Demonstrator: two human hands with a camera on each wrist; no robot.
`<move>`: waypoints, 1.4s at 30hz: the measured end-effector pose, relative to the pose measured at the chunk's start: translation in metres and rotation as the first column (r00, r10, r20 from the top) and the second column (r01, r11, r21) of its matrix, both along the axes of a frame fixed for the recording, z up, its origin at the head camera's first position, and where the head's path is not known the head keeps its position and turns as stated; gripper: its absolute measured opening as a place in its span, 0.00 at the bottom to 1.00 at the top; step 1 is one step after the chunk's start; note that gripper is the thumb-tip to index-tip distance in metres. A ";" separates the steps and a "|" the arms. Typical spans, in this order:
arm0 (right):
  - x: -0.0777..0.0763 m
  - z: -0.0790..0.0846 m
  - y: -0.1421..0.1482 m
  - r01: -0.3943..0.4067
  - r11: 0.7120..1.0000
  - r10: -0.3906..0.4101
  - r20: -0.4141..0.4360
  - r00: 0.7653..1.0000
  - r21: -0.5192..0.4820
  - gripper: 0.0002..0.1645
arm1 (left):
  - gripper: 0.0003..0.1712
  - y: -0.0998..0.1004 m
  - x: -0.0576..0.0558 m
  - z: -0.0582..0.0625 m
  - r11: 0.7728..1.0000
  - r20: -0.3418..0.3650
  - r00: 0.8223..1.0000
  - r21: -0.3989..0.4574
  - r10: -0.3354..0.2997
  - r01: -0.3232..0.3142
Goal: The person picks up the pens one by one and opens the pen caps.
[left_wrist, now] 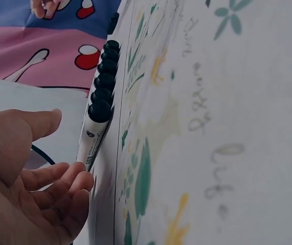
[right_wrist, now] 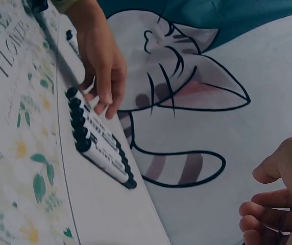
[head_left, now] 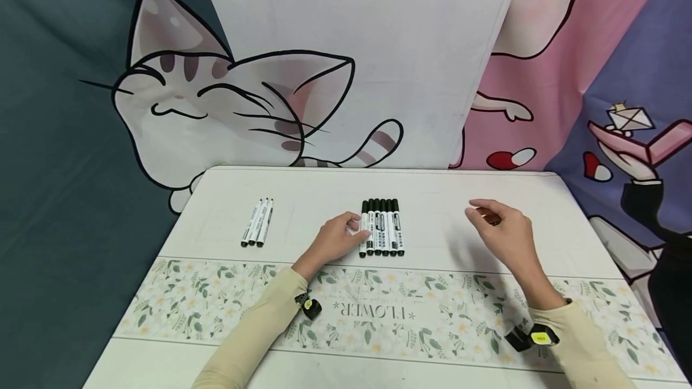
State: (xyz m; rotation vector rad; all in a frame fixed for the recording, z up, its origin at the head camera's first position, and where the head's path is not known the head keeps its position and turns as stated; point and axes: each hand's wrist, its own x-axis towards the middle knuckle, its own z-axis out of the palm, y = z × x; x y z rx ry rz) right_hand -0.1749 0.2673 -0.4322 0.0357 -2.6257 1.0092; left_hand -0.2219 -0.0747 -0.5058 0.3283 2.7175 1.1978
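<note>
Several white markers with black caps [head_left: 382, 227] lie side by side in a neat row on the table. My left hand [head_left: 335, 238] is at the left end of this row, its thumb and fingers spread beside the outermost marker [left_wrist: 91, 138]. In the left wrist view a gap shows between thumb and fingertips, and nothing is pinched; whether a fingertip touches the marker I cannot tell. To the right of the row, my right hand [head_left: 505, 230] hovers over the table with loosely bent fingers and holds nothing. Three slimmer white markers [head_left: 257, 223] lie together farther left.
A white table cover [head_left: 432, 197] with a floral band [head_left: 216, 299] lettered FLOWER lies under everything. Behind the table hangs a cloth with a cartoon cat [head_left: 216, 107]. Each wrist wears a small black camera [head_left: 310, 308].
</note>
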 end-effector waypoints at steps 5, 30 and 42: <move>0.004 0.000 -0.013 -0.054 0.999 0.054 -0.018 0.998 -0.010 0.19 | 0.32 0.002 -0.001 -0.003 1.000 0.010 1.000 -0.021 0.006 -0.006; 0.004 -0.008 -0.054 -0.229 0.973 0.229 -0.008 0.973 -0.016 0.15 | 0.28 0.004 0.001 0.000 0.993 -0.013 1.000 -0.115 0.014 -0.016; -0.002 -0.009 -0.073 -0.288 0.957 0.288 0.018 0.957 -0.011 0.15 | 0.29 0.012 0.002 0.004 0.985 -0.005 0.998 -0.161 0.067 -0.067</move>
